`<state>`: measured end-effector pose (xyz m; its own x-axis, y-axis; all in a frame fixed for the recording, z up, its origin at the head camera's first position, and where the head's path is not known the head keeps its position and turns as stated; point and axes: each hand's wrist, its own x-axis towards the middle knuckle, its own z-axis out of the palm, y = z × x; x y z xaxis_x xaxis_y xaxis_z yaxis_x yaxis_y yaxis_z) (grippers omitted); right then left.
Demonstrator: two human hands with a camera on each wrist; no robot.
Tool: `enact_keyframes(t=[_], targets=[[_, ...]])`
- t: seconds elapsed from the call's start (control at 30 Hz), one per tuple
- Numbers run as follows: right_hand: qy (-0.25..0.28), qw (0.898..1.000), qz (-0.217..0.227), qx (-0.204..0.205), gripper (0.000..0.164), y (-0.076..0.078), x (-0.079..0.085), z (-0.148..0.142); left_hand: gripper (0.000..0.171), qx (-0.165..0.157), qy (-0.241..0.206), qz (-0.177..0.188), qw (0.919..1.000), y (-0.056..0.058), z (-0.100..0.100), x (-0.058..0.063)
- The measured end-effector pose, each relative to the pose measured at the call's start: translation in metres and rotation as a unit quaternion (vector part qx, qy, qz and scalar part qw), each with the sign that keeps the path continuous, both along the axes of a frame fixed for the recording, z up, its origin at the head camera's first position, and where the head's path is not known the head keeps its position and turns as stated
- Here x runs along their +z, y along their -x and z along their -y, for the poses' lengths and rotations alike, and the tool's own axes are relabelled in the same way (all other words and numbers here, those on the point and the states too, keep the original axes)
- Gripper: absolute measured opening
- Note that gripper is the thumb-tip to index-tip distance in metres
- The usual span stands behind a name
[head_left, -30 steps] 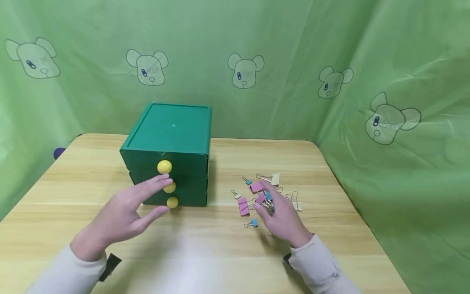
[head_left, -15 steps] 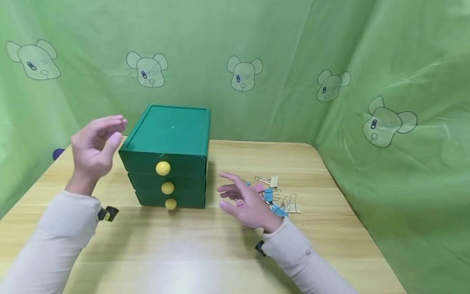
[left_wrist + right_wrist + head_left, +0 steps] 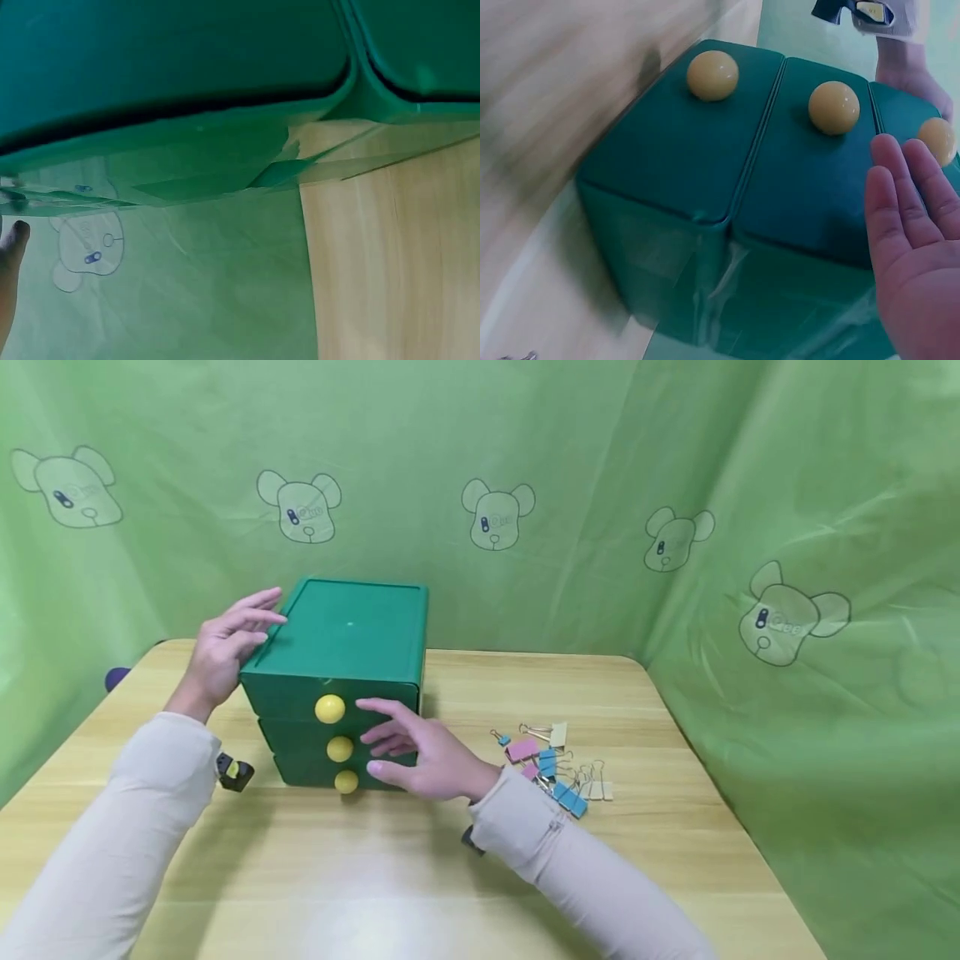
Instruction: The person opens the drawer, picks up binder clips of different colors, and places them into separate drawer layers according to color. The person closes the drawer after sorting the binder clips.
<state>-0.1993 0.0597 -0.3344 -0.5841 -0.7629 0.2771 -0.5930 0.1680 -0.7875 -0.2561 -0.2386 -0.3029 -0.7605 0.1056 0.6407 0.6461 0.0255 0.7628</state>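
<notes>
A green three-drawer box (image 3: 352, 635) stands on the table, with one yellow ball knob (image 3: 330, 709) on each drawer front. All three drawers look closed. My left hand (image 3: 225, 647) is at the box's upper left edge, fingers extended over the top; whether they touch it I cannot tell. In the left wrist view, only a bit of the thumb or a finger (image 3: 13, 244) shows beside the box. My right hand (image 3: 427, 758) hovers before the right part of the drawer fronts, fingers spread and holding nothing. The right wrist view shows its fingers (image 3: 911, 187) near the top knob (image 3: 937, 140).
Several binder clips in pink, blue and white lie heaped right of the box, among them a blue clip (image 3: 570, 799) and a pink clip (image 3: 522, 750). A green curtain (image 3: 570, 577) with printed bear heads encloses the wooden table (image 3: 637, 860).
My left hand rose from before the knobs, swung left, then came to the box's upper left edge. My right hand moved left from above the binder clips to the drawer fronts.
</notes>
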Motion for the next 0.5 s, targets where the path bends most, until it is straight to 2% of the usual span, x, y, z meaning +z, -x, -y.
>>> enact_keyframes(t=[0.13, 0.27, 0.5], targets=[[0.010, 1.000, 0.002, 0.009, 0.065, 0.005, 0.002, 0.017, 0.037, -0.029, -0.001, 0.040, 0.9988, 0.005, 0.001, 0.000], [0.011, 1.000, 0.004, 0.018, 0.064, 0.009, 0.001, 0.031, 0.040, -0.042, -0.010, 0.080, 0.9959, 0.005, 0.002, -0.001], [0.014, 1.000, 0.009, 0.015, 0.065, 0.019, -0.001, 0.033, 0.045, -0.027, -0.014, 0.130, 0.9911, 0.008, -0.005, -0.001]])
